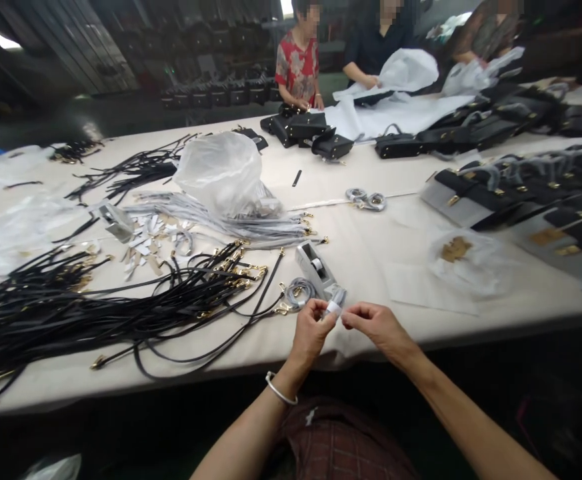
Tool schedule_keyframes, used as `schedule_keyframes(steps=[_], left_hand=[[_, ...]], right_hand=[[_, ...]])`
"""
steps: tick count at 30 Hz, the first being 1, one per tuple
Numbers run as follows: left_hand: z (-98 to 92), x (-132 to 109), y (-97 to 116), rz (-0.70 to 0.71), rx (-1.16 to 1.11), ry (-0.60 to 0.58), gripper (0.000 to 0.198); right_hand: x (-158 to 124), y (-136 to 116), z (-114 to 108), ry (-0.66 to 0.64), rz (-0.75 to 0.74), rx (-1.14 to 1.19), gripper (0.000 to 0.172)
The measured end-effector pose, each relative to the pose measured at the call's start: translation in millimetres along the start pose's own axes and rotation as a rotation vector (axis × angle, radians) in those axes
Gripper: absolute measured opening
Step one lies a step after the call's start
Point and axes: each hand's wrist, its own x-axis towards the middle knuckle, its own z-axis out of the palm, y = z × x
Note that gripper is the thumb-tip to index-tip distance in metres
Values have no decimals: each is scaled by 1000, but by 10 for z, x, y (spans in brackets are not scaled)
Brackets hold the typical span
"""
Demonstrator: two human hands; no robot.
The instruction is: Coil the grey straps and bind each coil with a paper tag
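Note:
At the near table edge my left hand (313,328) is closed on a coiled bag strap (339,297) in greyish wrapping, with a white band (334,308) round it. My right hand (378,327) is just to the right, thumb and fingertips pinched together close to the band. Whatever lies in that pinch is too small to make out. Right behind the coil stands a grey tape dispenser (319,272). Another coiled strap (299,291) with gold clasps lies left of the dispenser.
Black straps (171,303) with gold clasps heap up at left, behind them grey-wrapped straps (221,223) and a plastic bag (221,170). Two coils (365,199) lie mid-table. Black handbags (505,187) line the right. A plastic bag (463,267) holds brown pieces. Three people work across the table.

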Motion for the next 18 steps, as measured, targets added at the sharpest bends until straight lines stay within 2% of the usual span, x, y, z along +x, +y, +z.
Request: schedule_keyframes(steps=[7, 10, 15, 18], left_hand=[[153, 39, 67, 5, -9, -115, 22], [197, 52, 81, -67, -107, -198, 22], [260, 81, 87, -221, -205, -290, 25], [304, 96, 80, -224, -160, -353, 26]], right_hand=[[54, 238, -152, 164, 27, -2, 38], [11, 240, -216, 168, 12, 2, 35], [-67, 215, -247, 90, -35, 106, 29], [-25, 267, -216, 188, 15, 105, 27]])
